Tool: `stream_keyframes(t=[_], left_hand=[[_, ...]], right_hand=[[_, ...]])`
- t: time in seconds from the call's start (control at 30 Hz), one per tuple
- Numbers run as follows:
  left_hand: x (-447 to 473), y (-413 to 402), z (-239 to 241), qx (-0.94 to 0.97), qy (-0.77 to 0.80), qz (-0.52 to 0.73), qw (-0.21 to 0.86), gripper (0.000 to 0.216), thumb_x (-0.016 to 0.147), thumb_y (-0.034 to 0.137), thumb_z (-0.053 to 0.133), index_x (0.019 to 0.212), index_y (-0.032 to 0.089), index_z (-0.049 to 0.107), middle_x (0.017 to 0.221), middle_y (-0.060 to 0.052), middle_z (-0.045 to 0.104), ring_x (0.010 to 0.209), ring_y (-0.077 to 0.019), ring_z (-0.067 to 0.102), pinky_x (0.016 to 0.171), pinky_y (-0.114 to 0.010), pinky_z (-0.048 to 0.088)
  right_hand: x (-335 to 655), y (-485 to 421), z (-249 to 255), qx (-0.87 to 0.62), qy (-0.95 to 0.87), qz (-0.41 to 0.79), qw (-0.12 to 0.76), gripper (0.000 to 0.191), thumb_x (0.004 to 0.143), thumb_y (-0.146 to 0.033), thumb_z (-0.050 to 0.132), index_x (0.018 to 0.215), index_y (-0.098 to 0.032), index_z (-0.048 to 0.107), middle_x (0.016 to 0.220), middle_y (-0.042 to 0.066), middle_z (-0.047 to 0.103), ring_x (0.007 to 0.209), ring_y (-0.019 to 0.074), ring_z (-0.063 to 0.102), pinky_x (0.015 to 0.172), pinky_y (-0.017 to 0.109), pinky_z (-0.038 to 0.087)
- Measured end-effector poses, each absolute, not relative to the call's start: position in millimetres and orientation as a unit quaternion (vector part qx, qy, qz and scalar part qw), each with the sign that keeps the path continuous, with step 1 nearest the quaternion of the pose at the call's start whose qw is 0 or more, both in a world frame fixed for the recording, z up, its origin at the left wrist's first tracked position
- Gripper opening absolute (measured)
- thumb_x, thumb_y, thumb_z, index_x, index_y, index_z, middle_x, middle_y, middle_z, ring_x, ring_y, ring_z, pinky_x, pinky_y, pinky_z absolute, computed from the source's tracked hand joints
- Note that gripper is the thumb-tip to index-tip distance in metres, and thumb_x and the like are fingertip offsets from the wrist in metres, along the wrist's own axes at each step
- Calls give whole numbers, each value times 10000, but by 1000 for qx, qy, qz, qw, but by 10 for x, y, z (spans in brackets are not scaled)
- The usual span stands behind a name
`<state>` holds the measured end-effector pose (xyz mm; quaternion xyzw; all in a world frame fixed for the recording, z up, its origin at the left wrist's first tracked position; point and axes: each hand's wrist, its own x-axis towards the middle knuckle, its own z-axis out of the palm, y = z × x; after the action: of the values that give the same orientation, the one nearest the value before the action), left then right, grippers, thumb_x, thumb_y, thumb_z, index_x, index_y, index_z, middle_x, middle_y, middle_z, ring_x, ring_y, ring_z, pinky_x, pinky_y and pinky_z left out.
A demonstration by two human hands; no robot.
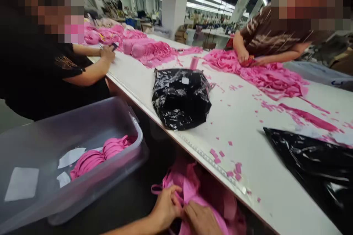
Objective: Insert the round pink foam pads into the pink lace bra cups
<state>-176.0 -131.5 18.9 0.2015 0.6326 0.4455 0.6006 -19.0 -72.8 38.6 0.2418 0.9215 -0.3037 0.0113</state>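
Observation:
Below the table's near edge, both my hands work at a bundle of pink fabric strips (pixel 190 187) held low in front of me. My left hand (pixel 165 207) is closed, its fingers pinching a fold of the pink fabric. My right hand (pixel 201 218) lies beside it with its fingers curled into the same bundle. The two hands touch each other at the fingertips. Part of the bundle is hidden under my hands and the table edge.
A clear plastic bin (pixel 82 125) with pink bands and white paper stands at my left. On the white table (pixel 248 176) lie two black plastic bags (pixel 180 97) (pixel 314 161), pink scraps and heaps of pink strips (pixel 264 75). Two other people work at the table's left and far right.

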Motion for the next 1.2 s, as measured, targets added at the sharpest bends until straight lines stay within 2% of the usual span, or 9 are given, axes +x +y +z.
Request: stream_keyframes(t=[0.07, 0.17, 0.33, 0.53, 0.63, 0.8, 0.93, 1.13, 1.2], left_hand=[[-1727, -1329, 204, 195, 607, 452, 623, 541, 500, 128, 748, 1001, 139, 546, 524, 77, 531, 502, -119, 540, 585, -299, 483], [-1714, -1317, 292, 183, 590, 457, 640, 508, 460, 109, 707, 937, 137, 534, 520, 90, 515, 436, -84, 489, 516, -248, 437], [-1723, -1289, 387, 187, 585, 463, 640, 552, 471, 96, 689, 986, 145, 497, 523, 94, 513, 453, -90, 493, 526, -255, 451], [-1803, -1278, 467, 216, 573, 461, 642, 643, 493, 133, 713, 1088, 161, 472, 563, 87, 516, 503, -101, 515, 551, -256, 459], [-1855, -1272, 524, 244, 556, 453, 653, 670, 534, 175, 716, 1151, 162, 454, 582, 78, 529, 535, -110, 539, 584, -265, 465], [-1905, -1274, 540, 262, 562, 444, 647, 654, 542, 163, 708, 1156, 139, 483, 603, 59, 552, 554, -119, 554, 589, -262, 459], [-1888, -1285, 558, 284, 602, 437, 605, 592, 557, 107, 664, 1133, 121, 529, 630, 34, 590, 591, -136, 570, 608, -263, 455], [-1869, -1366, 674, 494, 627, 402, 448, 331, 684, 180, 637, 1014, 163, 660, 801, -53, 693, 761, -179, 615, 764, -284, 449], [-1858, -1366, 687, 476, 655, 394, 435, 237, 681, 186, 640, 913, 162, 682, 775, -46, 697, 699, -166, 613, 693, -261, 459]], right_hand=[[-195, -764, 425, 237, 931, -276, 34, 181, 842, -72, 458, 916, -187, 576, 856, 51, 602, 765, 191, 555, 640, 317, 417], [-210, -732, 585, 210, 940, -268, 18, 126, 867, -121, 443, 857, -184, 551, 785, 30, 594, 686, 173, 535, 574, 282, 370], [-88, -511, 666, 335, 876, -343, -62, 182, 893, -204, 387, 997, -193, 536, 950, 67, 628, 864, 185, 580, 752, 290, 434], [12, -309, 508, 451, 818, -357, 8, 370, 860, -310, 447, 1196, -166, 508, 1130, 162, 610, 1044, 282, 572, 842, 369, 432], [-65, -267, 598, 449, 803, -391, 35, 368, 800, -308, 521, 1128, -143, 551, 995, 139, 653, 902, 277, 606, 746, 356, 448], [-163, -184, 786, 380, 748, -545, 13, 145, 772, -241, 525, 829, -167, 636, 714, -1, 644, 589, 139, 542, 540, 229, 407], [-165, -218, 813, 361, 725, -583, -64, 227, 780, -306, 559, 933, -164, 650, 821, 29, 668, 715, 173, 590, 661, 276, 467], [-168, -309, 794, 367, 688, -620, -82, 286, 832, -342, 512, 1026, -161, 619, 985, 69, 653, 909, 224, 588, 833, 357, 441], [-170, -312, 808, 356, 666, -649, -88, 287, 844, -333, 503, 1052, -165, 607, 998, 62, 650, 939, 222, 584, 867, 359, 425]])
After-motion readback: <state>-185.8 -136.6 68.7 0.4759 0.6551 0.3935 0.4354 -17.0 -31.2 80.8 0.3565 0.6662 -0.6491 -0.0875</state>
